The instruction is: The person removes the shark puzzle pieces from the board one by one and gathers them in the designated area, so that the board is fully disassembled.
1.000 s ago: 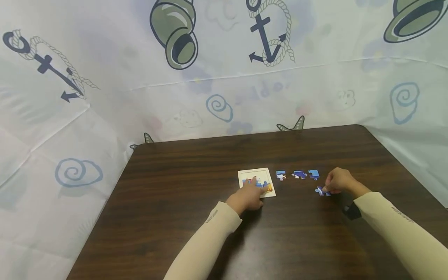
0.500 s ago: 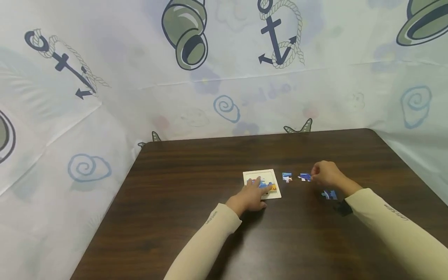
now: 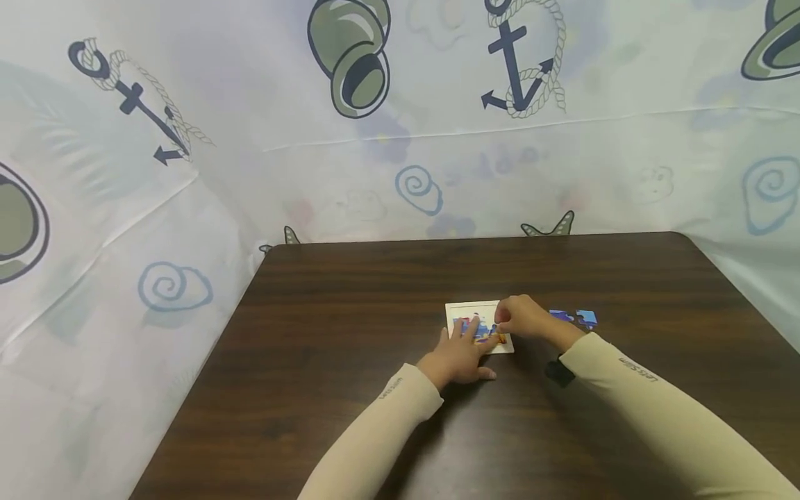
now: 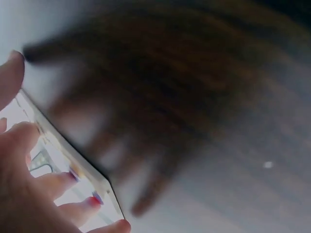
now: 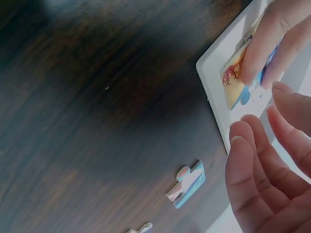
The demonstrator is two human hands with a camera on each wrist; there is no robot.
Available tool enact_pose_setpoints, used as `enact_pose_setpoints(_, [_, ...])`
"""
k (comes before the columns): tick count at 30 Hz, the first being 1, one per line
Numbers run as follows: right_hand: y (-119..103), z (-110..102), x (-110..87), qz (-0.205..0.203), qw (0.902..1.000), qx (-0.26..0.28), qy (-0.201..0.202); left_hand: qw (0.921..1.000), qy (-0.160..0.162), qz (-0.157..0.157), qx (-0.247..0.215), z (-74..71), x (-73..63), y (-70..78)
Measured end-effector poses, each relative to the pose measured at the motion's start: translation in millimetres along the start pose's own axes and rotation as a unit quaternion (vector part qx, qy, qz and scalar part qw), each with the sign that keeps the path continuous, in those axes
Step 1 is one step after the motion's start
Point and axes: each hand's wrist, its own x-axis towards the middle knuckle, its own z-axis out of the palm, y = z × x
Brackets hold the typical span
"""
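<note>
A small square puzzle in a pale frame (image 3: 458,307) lies on the table, its picture partly filled with blue, red and yellow pieces. My left hand (image 3: 459,357) rests on it with spread fingers. My right hand (image 3: 523,316) is over the frame's right side, fingers bent. In the right wrist view the right fingertips (image 5: 239,138) stand apart beside the frame, with no piece showing between them. One loose piece (image 5: 187,184) lies on the table near that hand. In the left wrist view, left fingertips (image 4: 95,206) touch the picture.
Two loose puzzle pieces, a purple-blue one (image 3: 560,315) and a light blue one (image 3: 586,318), lie right of the right hand. The dark wood table (image 3: 350,361) ends at a white patterned cloth (image 3: 350,167) behind. A dark wrist device (image 3: 558,373) hangs under the right sleeve.
My right hand has left the lower right loose piece and moved left past the row to the frame. The left hand stays on the puzzle. The head view has shifted a little left.
</note>
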Motion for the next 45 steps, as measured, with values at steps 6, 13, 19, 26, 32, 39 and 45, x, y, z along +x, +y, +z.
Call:
enact_pose_setpoints(6, [-3,7,10.5,0.009,1.0,0.002,-0.001,0.9996,-0.026,-0.015,0.002,6.1,-2.0,5.3])
enact_pose_setpoints(13, [-6,13,29.3,-0.002,0.9997,-0.023,-0.012,0.9994,-0.02,-0.019,-0.022,7.9,-1.1,6.9])
enact_pose_setpoints(19, [-12,9,36.8,0.008,0.9991,-0.024,-0.033,0.998,-0.023,-0.038,-0.046,2.4,-6.1,1.2])
enact_pose_setpoints(26, [-14,15,42.6,0.032,0.9978,-0.04,-0.043,0.9977,-0.03,-0.038,-0.048,1.4,-11.4,-3.0])
enact_pose_setpoints(32, [-14,16,47.2,0.069,0.9955,-0.021,-0.062,0.9984,-0.029,-0.035,-0.034,4.1,-10.6,-1.1])
enact_pose_setpoints(39, [-16,13,51.2,0.083,0.9926,-0.017,-0.087,0.9984,-0.037,-0.038,-0.02,4.2,-8.3,1.3])
enact_pose_setpoints(45, [-18,15,52.2,0.079,0.9944,-0.003,-0.071,0.9977,-0.047,-0.043,-0.023,0.5,-12.5,2.1])
